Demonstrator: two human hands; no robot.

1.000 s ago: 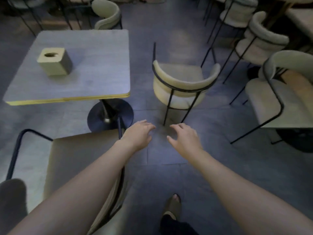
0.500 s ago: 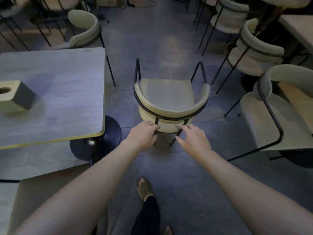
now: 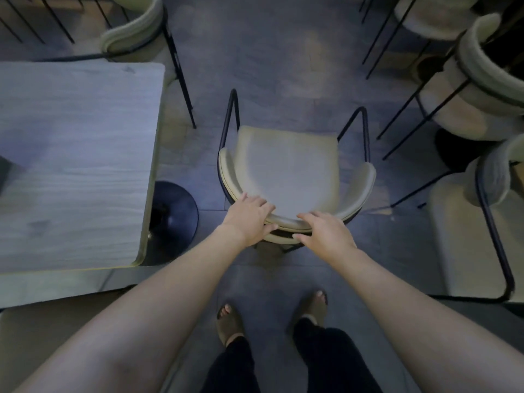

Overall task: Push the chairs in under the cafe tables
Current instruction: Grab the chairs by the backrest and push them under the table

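A cream padded chair (image 3: pixel 289 168) with a black metal frame stands in the aisle right in front of me, its curved backrest nearest to me. My left hand (image 3: pixel 248 218) lies over the left part of the backrest's top edge, fingers curled over it. My right hand (image 3: pixel 323 232) grips the same backrest just to the right. The grey wooden cafe table (image 3: pixel 73 165) stands to the left of the chair on a round black base (image 3: pixel 175 214); a gap of floor lies between them.
Another cream chair (image 3: pixel 136 32) sits at the table's far side. More chairs (image 3: pixel 476 89) crowd the right, one (image 3: pixel 476 239) close beside me. A chair seat (image 3: pixel 56 350) lies under my left arm. My feet (image 3: pixel 272 316) stand on the grey tiled floor behind the chair.
I have stepped closer and now look more steeply down. Both hands went from reaching through the air to resting on the chair's backrest.
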